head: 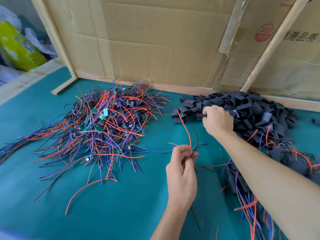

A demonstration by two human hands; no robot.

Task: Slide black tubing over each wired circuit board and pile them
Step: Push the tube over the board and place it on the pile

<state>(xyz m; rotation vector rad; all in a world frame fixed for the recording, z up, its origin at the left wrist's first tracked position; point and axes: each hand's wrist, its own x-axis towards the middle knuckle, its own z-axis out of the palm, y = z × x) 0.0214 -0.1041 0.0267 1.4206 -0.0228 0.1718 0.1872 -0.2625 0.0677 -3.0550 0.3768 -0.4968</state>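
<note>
Stock on the green table [107, 212]: bare wired boards [103, 123] heaped left, black tubing [245, 110] heaped far right, sleeved units [290, 163] piled near right. Your left hand [181, 172] pinches one unit's wires [187, 135]; the board itself is hidden. Your right hand [217, 120] curls on the tubing heap's edge: lift a single sleeve, open its mouth, and feed the gathered wires first.

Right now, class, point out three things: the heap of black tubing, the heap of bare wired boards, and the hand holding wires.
Tubing heap [256, 110], head view, middle of the heap.
Wired boards [107, 122], head view, centre of the tangle.
Left hand [181, 172], head view, back of the hand.
</note>
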